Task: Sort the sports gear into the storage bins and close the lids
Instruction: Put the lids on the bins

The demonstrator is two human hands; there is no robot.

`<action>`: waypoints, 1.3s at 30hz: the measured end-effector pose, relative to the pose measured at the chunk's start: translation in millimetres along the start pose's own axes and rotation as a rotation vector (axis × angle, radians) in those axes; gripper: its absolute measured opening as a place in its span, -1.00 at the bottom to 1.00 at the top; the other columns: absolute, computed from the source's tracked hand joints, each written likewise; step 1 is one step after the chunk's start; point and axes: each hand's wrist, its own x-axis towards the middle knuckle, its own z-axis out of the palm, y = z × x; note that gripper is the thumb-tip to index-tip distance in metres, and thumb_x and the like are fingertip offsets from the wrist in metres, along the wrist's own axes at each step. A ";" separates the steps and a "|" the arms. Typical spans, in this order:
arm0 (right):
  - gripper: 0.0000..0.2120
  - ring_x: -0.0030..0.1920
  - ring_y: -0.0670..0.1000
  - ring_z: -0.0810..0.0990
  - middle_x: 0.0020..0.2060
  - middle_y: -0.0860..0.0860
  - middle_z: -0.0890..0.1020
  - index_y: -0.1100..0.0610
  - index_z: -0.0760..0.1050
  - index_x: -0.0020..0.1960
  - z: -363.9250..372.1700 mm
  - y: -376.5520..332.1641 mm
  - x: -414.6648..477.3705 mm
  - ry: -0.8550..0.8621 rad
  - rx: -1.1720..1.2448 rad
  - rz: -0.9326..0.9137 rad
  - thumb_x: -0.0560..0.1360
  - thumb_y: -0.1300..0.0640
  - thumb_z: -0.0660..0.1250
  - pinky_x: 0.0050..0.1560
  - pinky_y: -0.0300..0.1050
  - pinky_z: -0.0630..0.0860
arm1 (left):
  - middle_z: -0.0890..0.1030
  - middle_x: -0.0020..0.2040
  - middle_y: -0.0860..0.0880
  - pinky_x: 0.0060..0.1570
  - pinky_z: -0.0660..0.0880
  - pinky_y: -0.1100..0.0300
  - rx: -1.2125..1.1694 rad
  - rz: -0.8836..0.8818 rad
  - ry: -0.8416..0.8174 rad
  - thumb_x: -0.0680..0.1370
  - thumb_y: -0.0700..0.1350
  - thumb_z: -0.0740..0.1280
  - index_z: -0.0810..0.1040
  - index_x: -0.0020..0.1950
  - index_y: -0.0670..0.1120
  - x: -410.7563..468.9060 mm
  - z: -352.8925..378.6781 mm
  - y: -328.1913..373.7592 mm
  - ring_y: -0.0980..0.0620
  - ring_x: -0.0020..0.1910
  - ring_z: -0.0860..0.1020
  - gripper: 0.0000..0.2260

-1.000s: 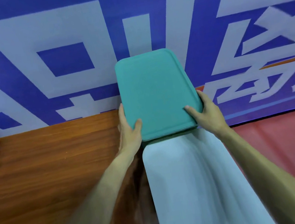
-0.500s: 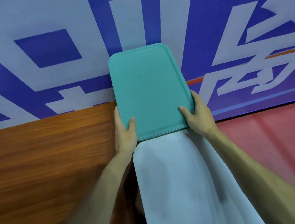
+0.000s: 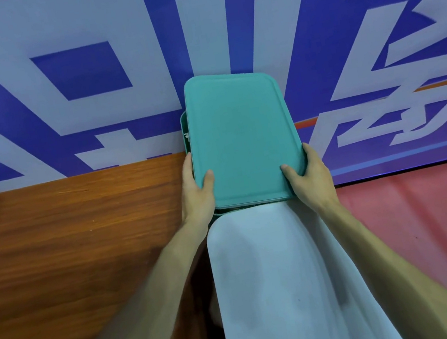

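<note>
Over the bin [image 3: 185,130], our left hand [image 3: 195,196] and right hand [image 3: 311,181] grip the lid [image 3: 240,137] with curled fingers [image 3: 207,180]; it sits off-centre, so we fear a crooked closing.

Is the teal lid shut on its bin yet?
Not shut. The teal lid lies askew over the bin, whose rim shows past the lid's left edge; the left hand and right hand grip its near corners.
</note>
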 end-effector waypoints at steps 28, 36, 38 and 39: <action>-0.41 0.29 0.07 0.45 0.30 0.00 0.49 0.08 0.15 0.48 -0.6 2.8 25.0 -0.195 -0.052 0.055 0.53 0.14 0.34 0.18 -0.15 0.35 | 0.22 0.50 -0.02 0.45 0.20 -0.04 0.242 -0.009 -0.058 0.63 -0.14 0.11 0.02 0.55 -0.02 5.4 2.7 -30.4 0.03 0.45 0.24 -0.49; -0.48 0.29 0.07 0.42 0.31 0.02 0.46 0.11 0.18 0.42 4.8 2.8 23.3 -0.234 -0.074 0.013 0.54 0.19 0.31 0.14 -0.18 0.30 | 0.37 0.40 0.03 0.35 0.31 0.12 0.185 -0.034 -0.114 0.65 -0.16 0.06 0.05 0.52 0.05 -2.3 -3.5 -32.1 0.09 0.31 0.37 -0.55; -0.49 0.28 0.05 0.42 0.31 0.03 0.44 0.12 0.18 0.41 6.9 3.4 25.4 -0.244 -0.058 0.024 0.54 0.22 0.30 0.14 -0.18 0.30 | 0.36 0.40 0.04 0.34 0.30 0.12 0.201 -0.027 -0.112 0.66 -0.14 0.05 0.04 0.52 0.06 -1.3 -2.8 -33.4 0.07 0.32 0.37 -0.55; -0.49 0.28 0.06 0.41 0.32 0.04 0.43 0.12 0.17 0.41 7.8 4.7 26.6 -0.253 -0.049 0.030 0.54 0.22 0.30 0.16 -0.16 0.31 | 0.35 0.41 0.04 0.34 0.30 0.11 0.204 -0.029 -0.109 0.66 -0.13 0.05 0.03 0.52 0.07 -0.3 -2.4 -34.5 0.06 0.32 0.37 -0.56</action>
